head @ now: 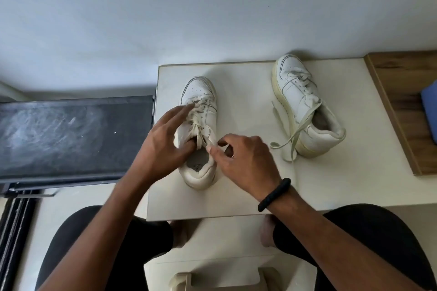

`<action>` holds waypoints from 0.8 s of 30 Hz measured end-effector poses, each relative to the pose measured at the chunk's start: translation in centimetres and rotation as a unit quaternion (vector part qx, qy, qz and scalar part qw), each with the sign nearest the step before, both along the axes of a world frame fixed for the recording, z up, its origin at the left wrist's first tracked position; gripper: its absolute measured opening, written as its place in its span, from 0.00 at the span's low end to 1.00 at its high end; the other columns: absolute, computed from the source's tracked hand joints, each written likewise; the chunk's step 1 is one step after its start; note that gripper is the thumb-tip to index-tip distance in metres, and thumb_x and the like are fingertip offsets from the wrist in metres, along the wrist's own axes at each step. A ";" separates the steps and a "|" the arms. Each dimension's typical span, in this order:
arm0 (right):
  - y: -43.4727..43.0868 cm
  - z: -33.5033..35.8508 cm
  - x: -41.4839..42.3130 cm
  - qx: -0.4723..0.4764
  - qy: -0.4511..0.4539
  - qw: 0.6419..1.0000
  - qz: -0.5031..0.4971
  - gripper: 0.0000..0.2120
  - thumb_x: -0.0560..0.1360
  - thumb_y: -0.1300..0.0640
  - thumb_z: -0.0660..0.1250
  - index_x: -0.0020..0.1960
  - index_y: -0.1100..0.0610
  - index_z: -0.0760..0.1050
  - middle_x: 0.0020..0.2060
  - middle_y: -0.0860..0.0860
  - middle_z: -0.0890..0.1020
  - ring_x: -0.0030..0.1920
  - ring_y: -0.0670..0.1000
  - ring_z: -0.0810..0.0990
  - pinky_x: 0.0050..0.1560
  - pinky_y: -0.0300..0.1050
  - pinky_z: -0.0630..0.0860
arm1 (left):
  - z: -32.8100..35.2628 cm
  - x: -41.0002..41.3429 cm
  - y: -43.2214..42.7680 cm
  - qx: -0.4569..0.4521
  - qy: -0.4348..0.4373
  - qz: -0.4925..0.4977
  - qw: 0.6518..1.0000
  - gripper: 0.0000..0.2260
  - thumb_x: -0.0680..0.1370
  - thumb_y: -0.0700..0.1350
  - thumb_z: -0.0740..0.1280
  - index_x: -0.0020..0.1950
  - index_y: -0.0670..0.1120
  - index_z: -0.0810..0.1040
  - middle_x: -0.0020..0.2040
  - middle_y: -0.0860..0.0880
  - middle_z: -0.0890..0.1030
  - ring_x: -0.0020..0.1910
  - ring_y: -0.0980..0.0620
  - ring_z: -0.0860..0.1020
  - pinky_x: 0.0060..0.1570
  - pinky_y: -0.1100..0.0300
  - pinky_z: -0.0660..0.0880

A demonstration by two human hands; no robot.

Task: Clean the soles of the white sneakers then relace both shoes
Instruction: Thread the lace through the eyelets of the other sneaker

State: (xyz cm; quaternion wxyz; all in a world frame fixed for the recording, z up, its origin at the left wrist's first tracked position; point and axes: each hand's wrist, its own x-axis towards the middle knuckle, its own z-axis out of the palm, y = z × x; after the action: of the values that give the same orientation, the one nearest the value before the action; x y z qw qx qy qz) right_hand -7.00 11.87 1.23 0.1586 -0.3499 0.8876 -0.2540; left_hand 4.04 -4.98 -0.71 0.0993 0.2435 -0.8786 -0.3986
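One white sneaker (199, 94) stands upright on the white table (248, 186), toe pointing away from me. My left hand (165, 142) lies along its left side, fingers stretched to the laces near the toe and thumb hooked into the collar. My right hand (246, 160), with a black band at the wrist, pinches the white lace end (214, 146) at the shoe's right top eyelets. The second white sneaker (305, 106) stands apart at the back right, angled, with yellowed sole and loose laces (292, 142) trailing onto the table.
A dark board-like surface (73, 134) lies left of the table. A wooden panel (406, 101) with a blue object (429, 113) borders the right edge. A grey wall (189, 7) rises behind. My knees sit below the table's near edge, beside a cream stool (224, 279).
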 end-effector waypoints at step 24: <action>11.0 0.9 -12.4 -0.032 -0.053 0.959 -0.276 0.20 0.77 0.57 0.66 0.68 0.50 0.78 0.60 0.53 0.84 0.60 0.58 0.80 0.56 0.46 0.74 | 1.1 -16.2 17.0 0.124 -0.037 -0.004 0.992 0.30 0.85 0.56 0.64 0.84 0.49 0.59 0.69 0.40 0.80 0.67 0.40 0.78 0.61 0.51 0.74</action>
State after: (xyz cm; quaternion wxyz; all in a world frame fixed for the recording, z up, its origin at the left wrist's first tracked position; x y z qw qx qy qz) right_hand -19.42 22.87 2.11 0.1178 -0.0823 0.9314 -0.3345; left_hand -12.15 12.03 0.39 0.0337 0.2653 -0.8262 -0.4958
